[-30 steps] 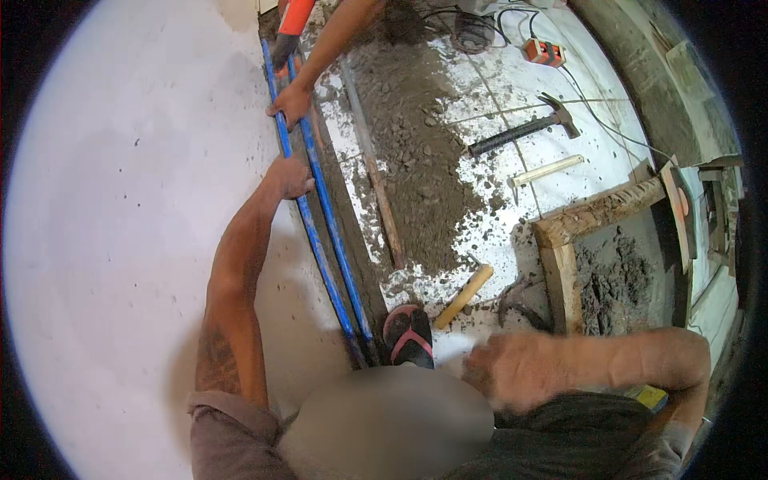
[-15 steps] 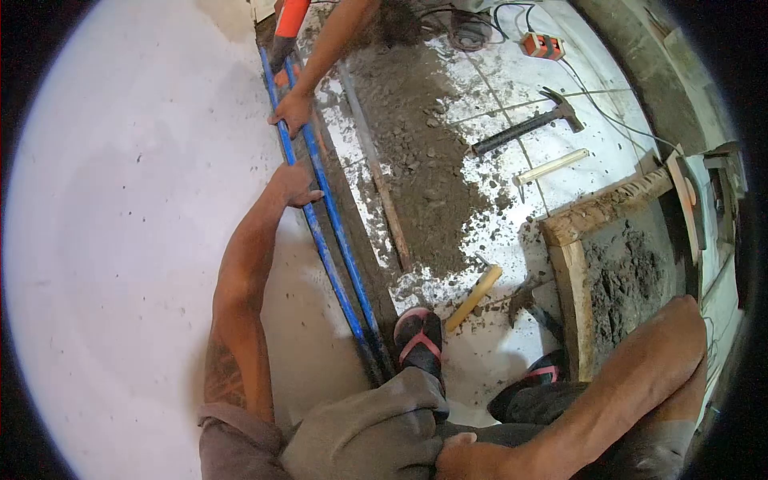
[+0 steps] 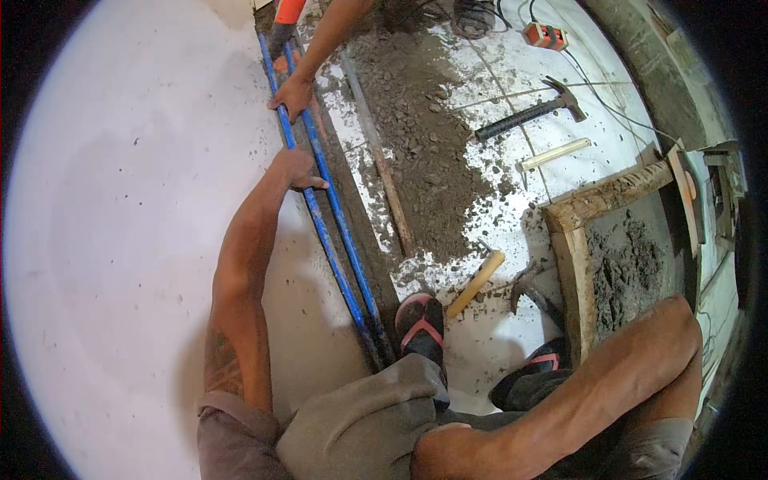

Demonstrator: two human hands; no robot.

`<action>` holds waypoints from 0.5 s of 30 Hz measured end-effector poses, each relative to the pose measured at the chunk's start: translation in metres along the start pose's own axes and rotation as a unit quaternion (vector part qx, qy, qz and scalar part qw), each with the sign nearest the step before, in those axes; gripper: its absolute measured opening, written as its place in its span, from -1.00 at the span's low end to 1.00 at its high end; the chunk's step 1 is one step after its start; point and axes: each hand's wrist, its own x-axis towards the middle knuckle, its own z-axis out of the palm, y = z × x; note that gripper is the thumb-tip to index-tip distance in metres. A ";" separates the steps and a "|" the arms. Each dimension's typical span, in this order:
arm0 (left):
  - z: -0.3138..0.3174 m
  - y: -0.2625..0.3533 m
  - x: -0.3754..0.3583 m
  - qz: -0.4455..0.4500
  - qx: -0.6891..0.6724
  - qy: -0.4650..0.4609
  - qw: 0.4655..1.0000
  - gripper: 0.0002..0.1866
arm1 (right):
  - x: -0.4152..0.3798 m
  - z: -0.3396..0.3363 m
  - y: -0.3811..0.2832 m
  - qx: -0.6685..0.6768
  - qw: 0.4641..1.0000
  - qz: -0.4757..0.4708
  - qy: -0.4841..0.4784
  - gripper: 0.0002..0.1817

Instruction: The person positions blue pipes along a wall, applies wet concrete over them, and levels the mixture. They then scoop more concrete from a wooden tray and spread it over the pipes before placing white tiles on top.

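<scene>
Long blue left pipe [image 3: 315, 214], scene L, in L hand's [image 3: 296, 170] curled fingers, alongside matching blue right pipe [image 3: 342, 224]; co-worker's hand [image 3: 294, 96] farther up. R hand [image 3: 438, 454] nr lap, fingers hidden, can't tell. Dark crumbly rubble [image 3: 424, 176] b/w pipes & black-handled claw hammer [image 3: 528, 118], far R.

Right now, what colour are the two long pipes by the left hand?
The pipes are blue, darkened toward their near ends; see the head view.

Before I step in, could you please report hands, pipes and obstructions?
Left hand on one of two blue pipes; right hand off them; possible obstruction: another person's hand farther along.
</scene>
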 end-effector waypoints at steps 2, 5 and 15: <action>0.002 -0.001 0.003 -0.009 -0.020 -0.020 1.000 -0.14 | -0.004 -0.004 0.000 0.000 1.000 -0.001 0.010 -0.74; 0.001 0.001 0.004 -0.012 -0.017 -0.046 0.999 -0.02 | -0.010 -0.008 0.001 -0.003 1.000 -0.003 0.022 -0.76; 0.005 0.001 0.005 -0.012 -0.036 0.006 0.999 -0.09 | -0.005 0.000 0.002 0.032 0.996 0.007 0.087 -0.79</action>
